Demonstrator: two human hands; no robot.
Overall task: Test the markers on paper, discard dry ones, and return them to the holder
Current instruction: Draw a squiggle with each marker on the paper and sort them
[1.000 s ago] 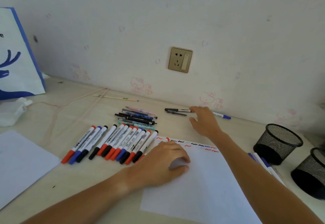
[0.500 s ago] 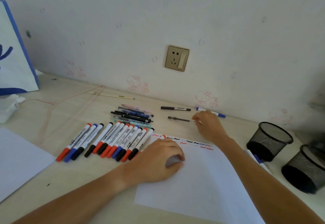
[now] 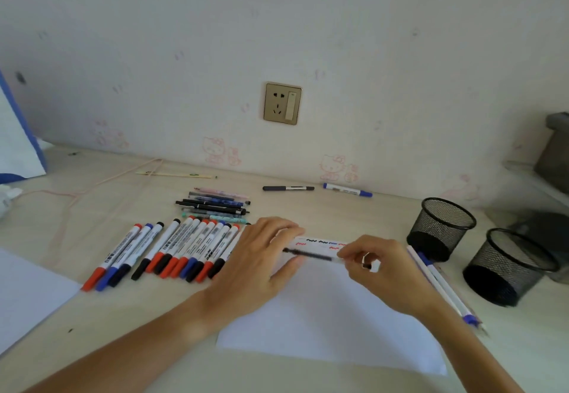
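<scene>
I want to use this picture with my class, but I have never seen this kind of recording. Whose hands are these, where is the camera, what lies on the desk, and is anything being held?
There is no machine: a person wears a camera on the head, looking down at their own hands. The right hand pinches one end of a thin black pen above the sheet of paper, which carries short red, black and blue test scribbles. The left hand is at the pen's other end; whether it grips it is unclear. To the left lies a row of markers, behind it a pile of pens. Two mesh holders stand at the right.
</scene>
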